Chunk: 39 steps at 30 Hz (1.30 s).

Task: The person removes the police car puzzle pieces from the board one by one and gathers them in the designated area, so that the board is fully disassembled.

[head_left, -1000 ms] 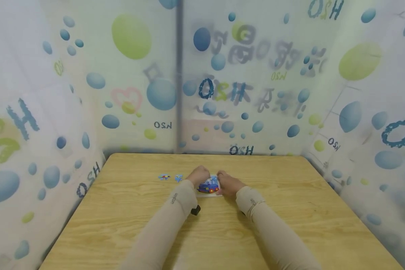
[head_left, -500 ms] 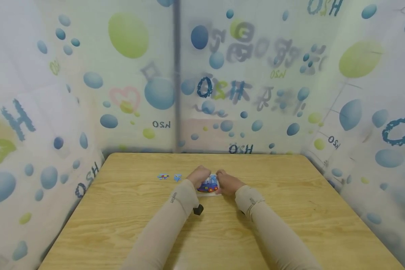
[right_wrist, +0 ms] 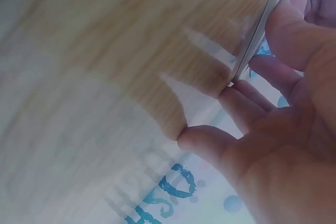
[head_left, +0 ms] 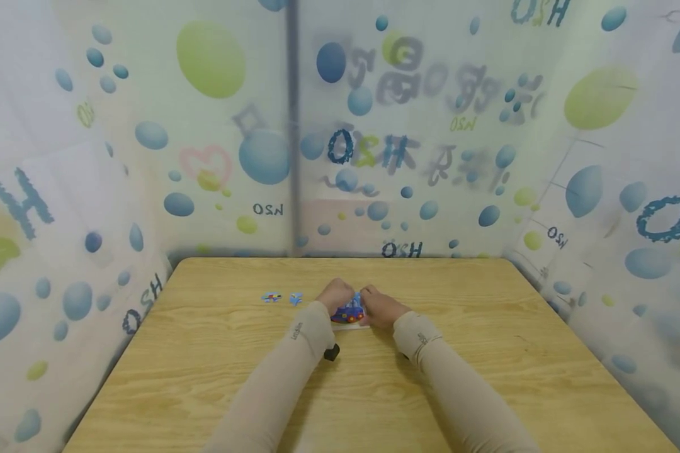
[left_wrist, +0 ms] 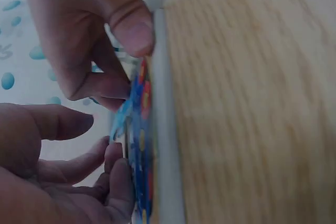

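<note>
On the table (head_left: 544, 352) lies our puzzle board (head_left: 348, 316), probably light, stiff and quick to slide, best held by its edges. Our right hand (head_left: 382, 307) braces its right side between thumb and fingers; our left hand (head_left: 334, 296) bends over the left, thumb standing apart from the fingertips.

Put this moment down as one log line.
left hand: touching puzzle; right hand: holding puzzle's right side; puzzle: on table; two loose pieces: left of both hands
</note>
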Each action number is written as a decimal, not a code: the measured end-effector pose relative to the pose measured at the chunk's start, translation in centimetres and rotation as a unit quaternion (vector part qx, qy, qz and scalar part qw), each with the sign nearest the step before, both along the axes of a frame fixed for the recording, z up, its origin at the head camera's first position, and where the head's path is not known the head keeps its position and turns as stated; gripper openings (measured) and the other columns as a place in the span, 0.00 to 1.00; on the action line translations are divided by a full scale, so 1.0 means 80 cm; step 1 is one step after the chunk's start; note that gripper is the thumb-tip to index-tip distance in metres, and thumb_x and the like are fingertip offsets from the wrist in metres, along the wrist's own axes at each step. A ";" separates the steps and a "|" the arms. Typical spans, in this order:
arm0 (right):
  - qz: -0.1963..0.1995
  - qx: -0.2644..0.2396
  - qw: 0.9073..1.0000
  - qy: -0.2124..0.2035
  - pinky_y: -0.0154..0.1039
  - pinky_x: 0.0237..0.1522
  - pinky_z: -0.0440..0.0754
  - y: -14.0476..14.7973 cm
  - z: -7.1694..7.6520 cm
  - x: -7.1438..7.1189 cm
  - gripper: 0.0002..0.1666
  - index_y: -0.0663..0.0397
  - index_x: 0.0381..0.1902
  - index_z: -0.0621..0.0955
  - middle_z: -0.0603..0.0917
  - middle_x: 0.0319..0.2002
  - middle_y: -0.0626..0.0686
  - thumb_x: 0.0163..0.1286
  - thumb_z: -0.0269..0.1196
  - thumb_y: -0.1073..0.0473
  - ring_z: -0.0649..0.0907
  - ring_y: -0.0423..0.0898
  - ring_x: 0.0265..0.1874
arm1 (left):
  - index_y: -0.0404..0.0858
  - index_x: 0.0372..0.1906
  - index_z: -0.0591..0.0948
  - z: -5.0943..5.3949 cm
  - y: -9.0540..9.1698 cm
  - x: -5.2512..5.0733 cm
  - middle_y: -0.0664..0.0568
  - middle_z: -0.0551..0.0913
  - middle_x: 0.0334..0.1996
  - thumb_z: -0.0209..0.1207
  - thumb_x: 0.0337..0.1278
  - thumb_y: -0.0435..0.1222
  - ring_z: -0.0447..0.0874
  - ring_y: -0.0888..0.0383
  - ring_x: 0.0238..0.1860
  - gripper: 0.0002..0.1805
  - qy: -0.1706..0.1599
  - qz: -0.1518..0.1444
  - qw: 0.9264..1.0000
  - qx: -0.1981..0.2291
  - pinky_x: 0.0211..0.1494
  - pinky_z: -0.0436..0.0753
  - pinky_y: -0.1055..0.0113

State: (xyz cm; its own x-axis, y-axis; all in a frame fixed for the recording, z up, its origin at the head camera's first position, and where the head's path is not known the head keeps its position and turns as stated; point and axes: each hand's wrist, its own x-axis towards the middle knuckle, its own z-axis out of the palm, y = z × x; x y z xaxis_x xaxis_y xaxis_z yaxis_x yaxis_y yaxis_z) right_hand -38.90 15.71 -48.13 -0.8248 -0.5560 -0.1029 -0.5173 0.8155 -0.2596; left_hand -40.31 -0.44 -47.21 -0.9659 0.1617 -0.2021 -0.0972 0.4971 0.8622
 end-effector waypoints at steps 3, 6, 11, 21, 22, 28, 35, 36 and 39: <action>0.001 0.006 1.000 -0.003 0.44 0.44 0.79 -0.001 0.000 0.001 0.21 0.58 0.46 0.69 0.69 0.56 0.59 0.71 0.68 0.54 0.76 0.46 0.35 | 0.27 0.50 0.82 -0.001 0.004 0.002 0.39 0.84 0.49 0.59 0.67 0.30 0.82 0.46 0.52 0.12 0.027 0.001 0.998 -0.056 0.61 0.80 0.54; 0.006 0.003 1.000 0.008 0.45 0.45 0.80 -0.001 0.000 0.001 0.22 0.60 0.47 0.70 0.70 0.54 0.59 0.70 0.69 0.55 0.77 0.46 0.36 | 0.29 0.52 0.82 -0.010 0.005 -0.001 0.39 0.84 0.51 0.63 0.62 0.29 0.83 0.44 0.54 0.15 0.064 0.005 0.994 -0.087 0.60 0.81 0.54; 0.012 -0.006 1.000 0.013 0.44 0.43 0.81 -0.002 -0.001 0.002 0.21 0.60 0.48 0.71 0.71 0.48 0.57 0.69 0.69 0.56 0.77 0.45 0.35 | 0.33 0.46 0.84 -0.020 -0.001 -0.010 0.43 0.85 0.42 0.65 0.55 0.27 0.84 0.47 0.46 0.12 0.077 0.017 0.995 -0.058 0.55 0.83 0.54; 0.007 -0.016 1.000 -0.005 0.41 0.39 0.78 -0.003 -0.001 -0.001 0.18 0.56 0.45 0.70 0.70 0.49 0.56 0.70 0.68 0.56 0.75 0.44 0.32 | 0.34 0.47 0.85 -0.010 -0.011 -0.010 0.45 0.86 0.39 0.67 0.56 0.24 0.86 0.53 0.35 0.13 0.028 0.021 0.999 0.020 0.41 0.86 0.62; 0.007 -0.018 1.000 -0.007 0.42 0.39 0.78 -0.003 -0.001 -0.001 0.18 0.56 0.45 0.70 0.70 0.49 0.56 0.70 0.68 0.56 0.76 0.44 0.33 | 0.34 0.48 0.85 -0.010 -0.012 -0.009 0.45 0.86 0.39 0.67 0.56 0.24 0.86 0.53 0.35 0.14 0.019 0.022 0.999 0.031 0.41 0.86 0.62; 0.005 -0.022 1.000 -0.011 0.42 0.42 0.79 -0.003 -0.004 0.000 0.17 0.56 0.46 0.71 0.70 0.52 0.56 0.71 0.68 0.56 0.77 0.44 0.36 | 0.32 0.52 0.83 -0.010 -0.016 -0.007 0.45 0.86 0.36 0.64 0.52 0.22 0.85 0.54 0.31 0.19 -0.014 0.029 0.996 0.084 0.37 0.85 0.65; 0.000 -0.025 1.000 -0.013 0.43 0.45 0.80 -0.002 -0.004 0.001 0.18 0.56 0.45 0.71 0.70 0.55 0.59 0.70 0.68 0.55 0.78 0.45 0.37 | 0.28 0.52 0.83 -0.012 -0.025 -0.007 0.44 0.84 0.39 0.60 0.52 0.20 0.82 0.57 0.29 0.20 -0.010 0.021 0.991 0.129 0.33 0.85 0.70; 0.000 -0.024 1.000 -0.011 0.43 0.44 0.80 -0.001 -0.003 0.002 0.18 0.56 0.45 0.71 0.70 0.55 0.59 0.70 0.69 0.55 0.78 0.45 0.37 | 0.29 0.53 0.83 -0.013 -0.026 -0.008 0.43 0.84 0.39 0.60 0.54 0.20 0.82 0.57 0.29 0.19 -0.013 0.020 0.990 0.136 0.34 0.85 0.70; -0.001 -0.025 1.000 -0.005 0.44 0.44 0.81 0.001 0.000 0.003 0.18 0.56 0.44 0.71 0.71 0.54 0.59 0.69 0.69 0.55 0.77 0.45 0.36 | 0.29 0.55 0.83 -0.014 -0.031 -0.009 0.43 0.85 0.38 0.61 0.59 0.22 0.83 0.58 0.29 0.18 -0.017 0.017 0.989 0.146 0.35 0.86 0.70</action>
State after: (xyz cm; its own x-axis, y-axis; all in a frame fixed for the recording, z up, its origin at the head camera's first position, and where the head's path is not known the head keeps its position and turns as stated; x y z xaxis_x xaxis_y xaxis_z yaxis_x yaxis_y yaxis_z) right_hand -38.62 15.78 -48.16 -0.8246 -0.5594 -0.0841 -0.5131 0.8022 -0.3052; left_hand -41.03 -2.93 -48.30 -0.9653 0.1845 -0.1847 -0.1416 0.2241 0.9642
